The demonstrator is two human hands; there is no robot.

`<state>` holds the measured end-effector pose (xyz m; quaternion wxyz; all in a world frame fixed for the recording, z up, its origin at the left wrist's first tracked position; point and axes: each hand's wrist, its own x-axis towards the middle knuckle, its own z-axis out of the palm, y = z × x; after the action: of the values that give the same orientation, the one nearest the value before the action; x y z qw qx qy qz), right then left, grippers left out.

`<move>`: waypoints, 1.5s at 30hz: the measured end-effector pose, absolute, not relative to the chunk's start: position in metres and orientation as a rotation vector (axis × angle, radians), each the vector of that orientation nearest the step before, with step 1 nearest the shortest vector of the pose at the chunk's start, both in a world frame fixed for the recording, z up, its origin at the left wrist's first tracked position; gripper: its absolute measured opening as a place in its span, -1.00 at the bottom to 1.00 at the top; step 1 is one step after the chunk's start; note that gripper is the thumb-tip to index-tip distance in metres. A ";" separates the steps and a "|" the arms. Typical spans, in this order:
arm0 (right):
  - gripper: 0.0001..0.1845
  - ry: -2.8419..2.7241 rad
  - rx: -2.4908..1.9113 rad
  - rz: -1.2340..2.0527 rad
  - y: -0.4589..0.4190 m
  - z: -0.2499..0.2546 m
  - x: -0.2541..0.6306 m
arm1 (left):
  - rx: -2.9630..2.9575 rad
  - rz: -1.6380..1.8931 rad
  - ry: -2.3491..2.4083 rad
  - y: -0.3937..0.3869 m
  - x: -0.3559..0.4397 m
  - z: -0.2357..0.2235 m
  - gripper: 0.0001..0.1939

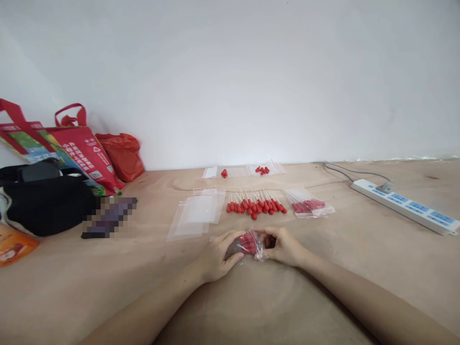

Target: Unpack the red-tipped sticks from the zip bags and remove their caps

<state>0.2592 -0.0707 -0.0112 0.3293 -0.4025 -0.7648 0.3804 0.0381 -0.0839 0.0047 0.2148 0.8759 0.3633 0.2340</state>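
Both my hands meet low on the wooden table (359, 239). A small clear plastic bag (251, 244) stuffed with red-tipped sticks sits between them. My left hand (215, 254) curls round its left end, my right hand (282, 245) pinches its right end. Just beyond lies a row of loose red-tipped sticks (256, 205). To their left is a pile of empty clear bags (197, 214). A filled bag (309, 206) lies to their right.
Further back are a few red pieces on clear bags (262, 169). A white power strip (406, 206) with its cable runs along the right. At the left stand red shopping bags (82, 148), a black bag (46, 203) and a blurred-out object (109, 216).
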 end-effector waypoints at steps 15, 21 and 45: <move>-0.78 -2.219 -0.980 0.672 -0.075 0.002 0.254 | 2.447 0.659 0.962 -0.085 0.038 0.005 -0.62; -0.73 -2.222 -0.921 0.683 -0.074 0.003 0.259 | 2.445 0.670 0.939 -0.083 0.037 0.003 -0.62; -0.74 -1.917 -0.966 1.102 -0.056 0.003 0.286 | 2.400 0.641 0.990 -0.082 0.032 0.006 -0.67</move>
<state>0.2863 -0.0564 0.0029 0.3561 -0.3741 -0.7423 0.4269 0.0321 -0.0822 0.0063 0.2316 0.8730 0.3603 0.2332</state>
